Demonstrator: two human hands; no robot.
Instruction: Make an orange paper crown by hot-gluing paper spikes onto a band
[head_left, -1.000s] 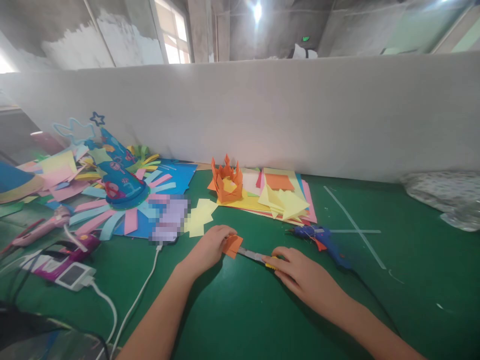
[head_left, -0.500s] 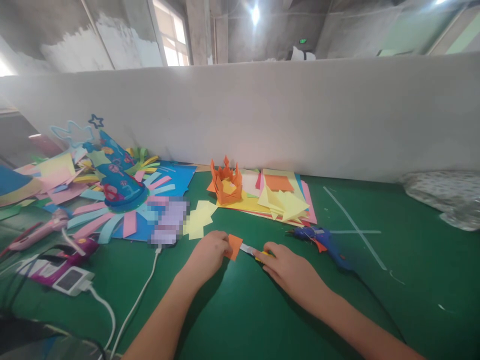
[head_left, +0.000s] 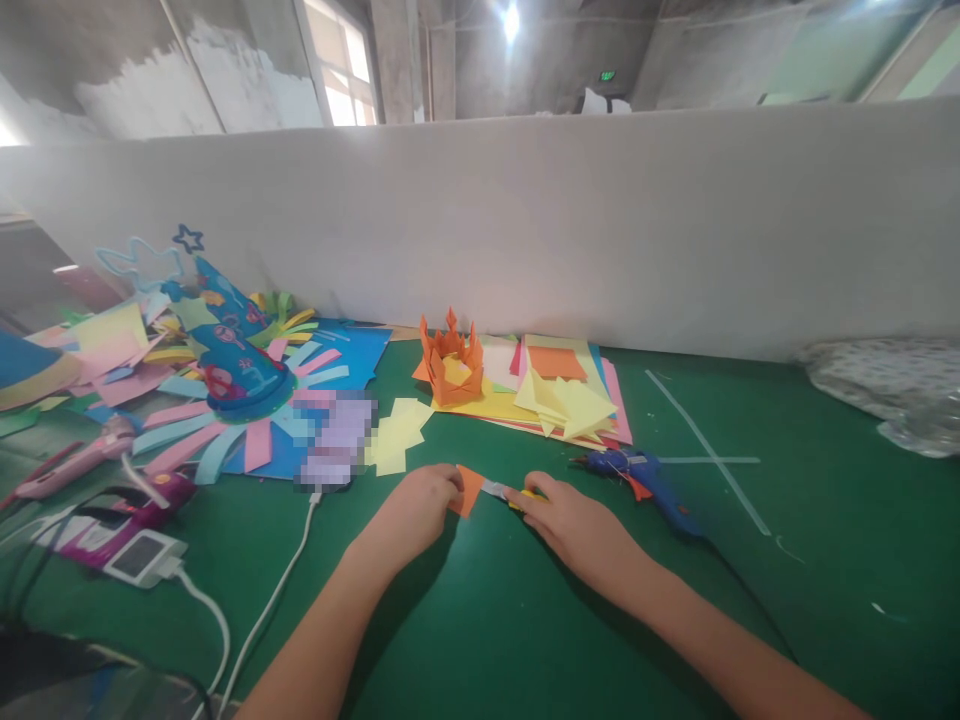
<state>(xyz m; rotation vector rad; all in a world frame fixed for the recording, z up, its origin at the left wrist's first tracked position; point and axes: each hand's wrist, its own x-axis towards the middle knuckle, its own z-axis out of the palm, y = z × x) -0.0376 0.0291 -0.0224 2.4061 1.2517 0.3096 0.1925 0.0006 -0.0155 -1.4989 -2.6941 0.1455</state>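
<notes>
My left hand is closed on a small orange piece of paper and presses it onto the green table. My right hand grips a utility knife with a yellow handle; its metal blade points left and reaches the edge of the orange paper. Both hands rest low on the table, close together.
A blue glue gun lies right of my right hand. An orange folded paper crown and a stack of coloured paper sheets lie behind. A blue decorated cone hat, pink tools and white cables fill the left. A white partition runs behind.
My right hand has slid the knife leftwards, so the blade now meets the orange paper. My left hand has stayed on the paper.
</notes>
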